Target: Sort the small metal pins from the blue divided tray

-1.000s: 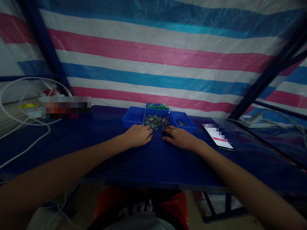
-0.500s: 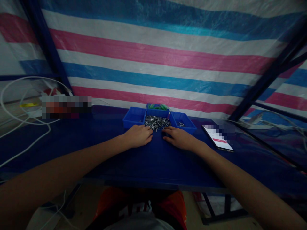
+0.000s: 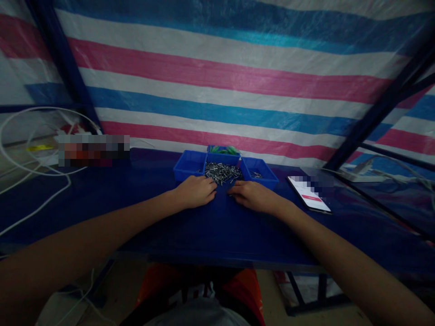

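Note:
A pile of thin, shiny metal pieces (image 3: pixel 222 172), like small screws or pins and too small to name surely, lies on the blue table (image 3: pixel 217 231). At its near left edge rests my left hand (image 3: pixel 196 192), palm down, thumb apart from the fingers and no held piece visible. My right hand (image 3: pixel 253 195) is at the pile's near right side, thumb and fingers pinched together. A small metal glint shows at its fingertips. Around the pile stand a blue left bin (image 3: pixel 190 162), a blue right bin (image 3: pixel 267 174) holding a few metal pieces, and a blue back bin (image 3: pixel 224 158) with green items.
A phone (image 3: pixel 309 194) with its screen lit lies to the right. White cables (image 3: pixel 50 206) loop at the left, near a blurred-out patch. Blue metal posts (image 3: pixel 370 113) frame the table, and a striped plastic sheet (image 3: pixel 217 81) hangs behind it.
My right hand has shifted slightly left and its thumb and fingers have come together, with a small metal glint now at the tips. My left hand has hardly moved.

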Demonstrator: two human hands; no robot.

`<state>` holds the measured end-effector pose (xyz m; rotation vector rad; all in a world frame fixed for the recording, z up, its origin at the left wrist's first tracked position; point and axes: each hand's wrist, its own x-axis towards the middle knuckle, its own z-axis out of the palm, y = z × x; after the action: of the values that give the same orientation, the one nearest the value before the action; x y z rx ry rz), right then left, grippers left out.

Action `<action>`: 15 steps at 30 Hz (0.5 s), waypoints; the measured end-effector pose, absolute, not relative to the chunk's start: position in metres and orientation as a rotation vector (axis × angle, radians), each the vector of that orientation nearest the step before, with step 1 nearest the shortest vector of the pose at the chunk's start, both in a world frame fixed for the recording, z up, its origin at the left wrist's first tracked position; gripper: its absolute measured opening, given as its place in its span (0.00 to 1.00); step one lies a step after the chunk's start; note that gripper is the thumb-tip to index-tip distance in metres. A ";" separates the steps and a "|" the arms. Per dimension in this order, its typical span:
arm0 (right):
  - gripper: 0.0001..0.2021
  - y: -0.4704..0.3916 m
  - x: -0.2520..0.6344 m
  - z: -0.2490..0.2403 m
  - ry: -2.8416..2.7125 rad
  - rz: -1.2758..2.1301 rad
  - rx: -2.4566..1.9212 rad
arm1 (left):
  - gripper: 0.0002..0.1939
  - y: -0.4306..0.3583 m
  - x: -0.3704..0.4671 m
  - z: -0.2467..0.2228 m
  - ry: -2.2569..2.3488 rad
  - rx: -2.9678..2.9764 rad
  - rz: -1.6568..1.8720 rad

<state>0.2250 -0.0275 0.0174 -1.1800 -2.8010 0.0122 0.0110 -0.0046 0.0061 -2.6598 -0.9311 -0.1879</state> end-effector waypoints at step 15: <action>0.09 -0.042 0.214 0.027 -2.695 0.178 -0.928 | 0.11 -0.008 0.015 0.008 -0.746 -2.954 -0.322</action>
<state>0.2136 -0.0421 0.0266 -0.9275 -2.6947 0.1782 0.0149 -0.0084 0.0085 -2.9542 -0.7459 -0.3221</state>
